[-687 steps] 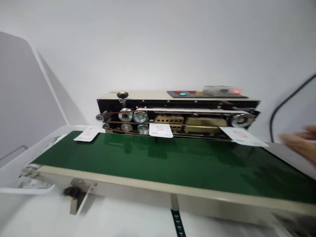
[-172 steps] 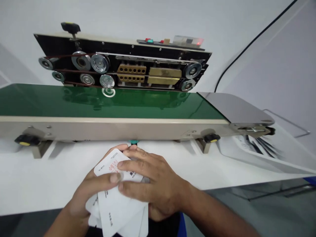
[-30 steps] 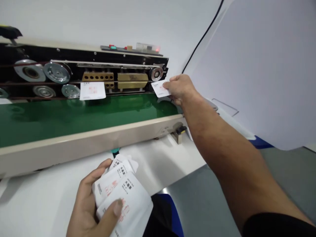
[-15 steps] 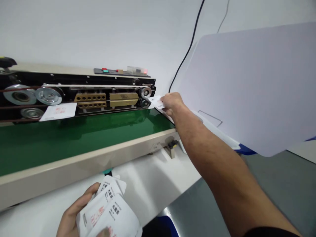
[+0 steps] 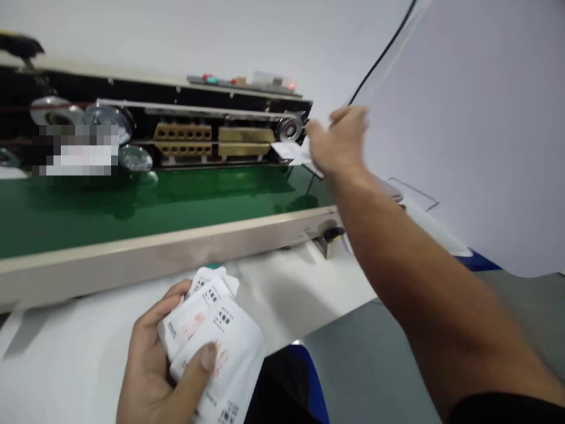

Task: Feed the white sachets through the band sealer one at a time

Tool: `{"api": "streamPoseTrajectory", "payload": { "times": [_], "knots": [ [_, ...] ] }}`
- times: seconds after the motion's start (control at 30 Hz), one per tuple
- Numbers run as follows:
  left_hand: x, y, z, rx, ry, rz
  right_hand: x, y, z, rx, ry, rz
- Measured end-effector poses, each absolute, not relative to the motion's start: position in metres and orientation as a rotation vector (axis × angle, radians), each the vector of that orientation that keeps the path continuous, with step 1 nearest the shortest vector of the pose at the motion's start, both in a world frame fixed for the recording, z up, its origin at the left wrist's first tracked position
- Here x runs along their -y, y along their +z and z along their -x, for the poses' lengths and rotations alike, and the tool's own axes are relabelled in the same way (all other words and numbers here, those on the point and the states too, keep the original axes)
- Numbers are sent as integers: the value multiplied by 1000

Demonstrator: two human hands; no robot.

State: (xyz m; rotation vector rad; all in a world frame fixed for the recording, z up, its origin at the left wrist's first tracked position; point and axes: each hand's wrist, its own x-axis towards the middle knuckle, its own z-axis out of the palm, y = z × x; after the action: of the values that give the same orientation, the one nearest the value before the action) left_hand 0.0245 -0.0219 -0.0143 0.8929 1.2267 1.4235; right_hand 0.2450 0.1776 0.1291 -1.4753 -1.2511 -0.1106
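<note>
- right hand open, fingers spread, blurred, just beside white pouch at green belt's edge, near roller
- left hand gripping pouch stack
- another pouch on belt, pixelated

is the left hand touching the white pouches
Touching: the head view shows the left hand gripping the white pouches, thumb pressed on top.
</note>
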Motion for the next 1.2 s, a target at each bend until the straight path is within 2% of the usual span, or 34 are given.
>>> {"api": "streamPoseTrajectory", "payload": {
  "times": [0.1,0.23,0.3,0.37,0.53,0.67,0.87,1.03,1.1,1.2],
  "knots": [
    [18,-10,-27,-1245,1563,-899,-98,102,-218,1375,-22,1311],
    [15,-15,-33,-1208,1723,-1010,-8,30,-177,1613,781,1177],
    [18,-17,-35,-1216,1719,-1051,9,1,-164,1472,1194,1090],
    [25,-16,-36,-1230,1643,-1046,11,-15,-159,1283,1459,972],
    [38,-17,-25,-1078,1413,-933,13,-19,-174,967,1816,822],
    [29,-34,-1,-908,1486,-837,27,-20,-182,875,1959,788],
    [32,-24,9,-859,952,-834,31,-16,-181,1090,1875,830],
    [49,-18,-1,-959,842,-1168,45,-14,-185,1040,1970,936],
    [47,-21,-3,-977,867,-1044,46,-13,-184,1061,1917,929],
    [35,-20,-6,-851,977,-538,33,-5,-180,1098,1751,867]
  ]
}}
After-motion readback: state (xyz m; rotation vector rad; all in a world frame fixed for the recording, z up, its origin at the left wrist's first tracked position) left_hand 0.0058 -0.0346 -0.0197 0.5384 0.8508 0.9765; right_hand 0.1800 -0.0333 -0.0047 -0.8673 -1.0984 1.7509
